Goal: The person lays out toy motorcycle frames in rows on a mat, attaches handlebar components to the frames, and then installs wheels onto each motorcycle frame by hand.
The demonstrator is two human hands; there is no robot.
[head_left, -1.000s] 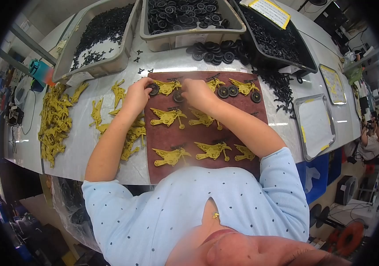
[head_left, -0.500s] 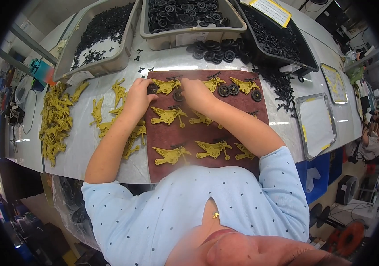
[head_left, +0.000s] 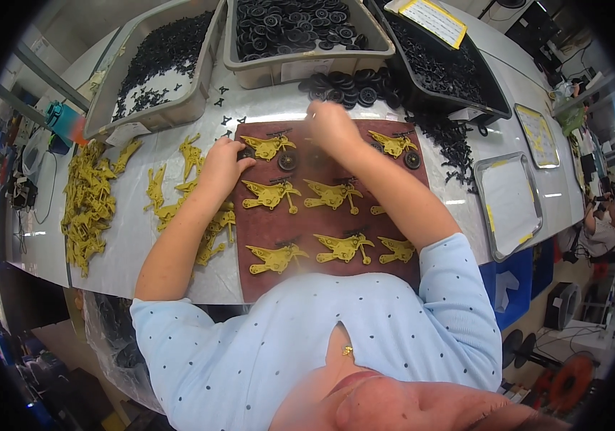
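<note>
On the dark red mat lie rows of yellow toy motorcycle frames with black handlebar pieces. At the mat's top left, my left hand has its fingers and thumb closed about a black wheel at the rear of a yellow frame. A second wheel sits at that frame's front end. Motion blurs my right hand, which is above the mat's far edge, just short of a pile of loose black wheels; its fingertips are unclear. The top right frame has wheels beside it.
Behind the mat stand a grey bin of wheels, a grey bin of small black parts and a black bin. Yellow frames heap on the left. Black parts and a metal tray lie right.
My right hand has moved up and away from the top left frame toward the wheel pile. My left hand stays by the wheel at the mat's left edge.
</note>
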